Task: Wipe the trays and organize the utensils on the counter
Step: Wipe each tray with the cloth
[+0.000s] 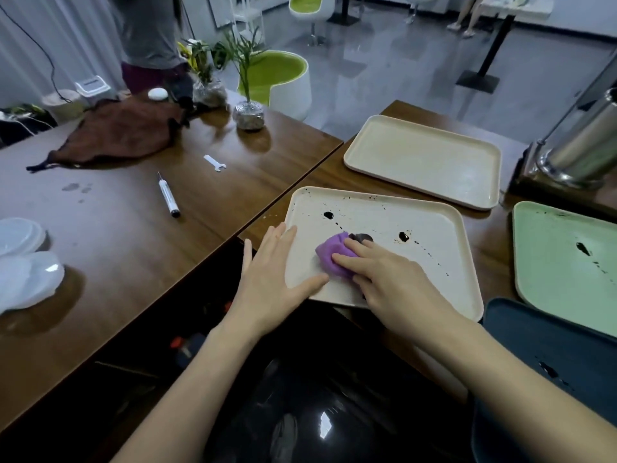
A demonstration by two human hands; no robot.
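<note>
A single wide-angle view, worn on the person's head, looks forward and steeply down at the stained tray (367, 208), which lies close, just below mid-frame. Beyond the tray it reaches the floor (400, 58) and far chairs (310, 6); the curved edges are probably lens distortion.

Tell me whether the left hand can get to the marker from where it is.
Probably yes. The left hand lies flat on the stained tray while the right hand holds the purple cloth; the marker lies on bare wood to its left, nothing between.
</note>
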